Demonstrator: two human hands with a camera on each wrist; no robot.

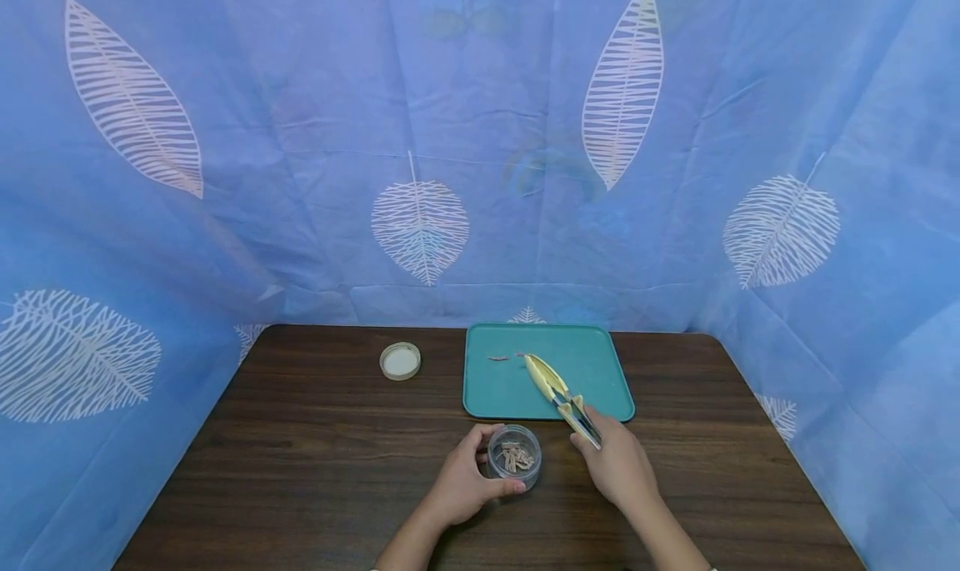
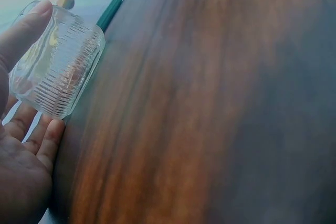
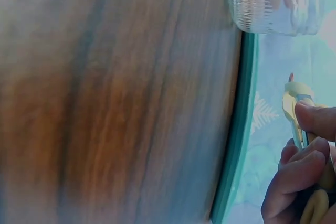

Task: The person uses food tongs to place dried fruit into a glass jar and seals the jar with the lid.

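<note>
My left hand (image 1: 467, 475) holds a clear ribbed jar (image 1: 514, 481), thumb and fingers around its sides. Small brownish strips (image 1: 515, 456) lie inside the open jar. With my right hand (image 1: 618, 458) I grip a pair of tongs (image 1: 551, 379) with pale yellow tips, reaching over the teal tray (image 1: 592, 371). A small reddish piece (image 3: 291, 77) sticks out at the tong tips. Another thin reddish strip (image 1: 497, 358) lies on the tray, left of the tips. In the left wrist view the jar (image 2: 63, 72) shows from the side.
A round lid (image 1: 400, 361) with a white inside lies on the dark wooden table (image 1: 315, 454), left of the tray. Blue cloth (image 1: 510, 246) with white leaf prints hangs behind the table and at both sides.
</note>
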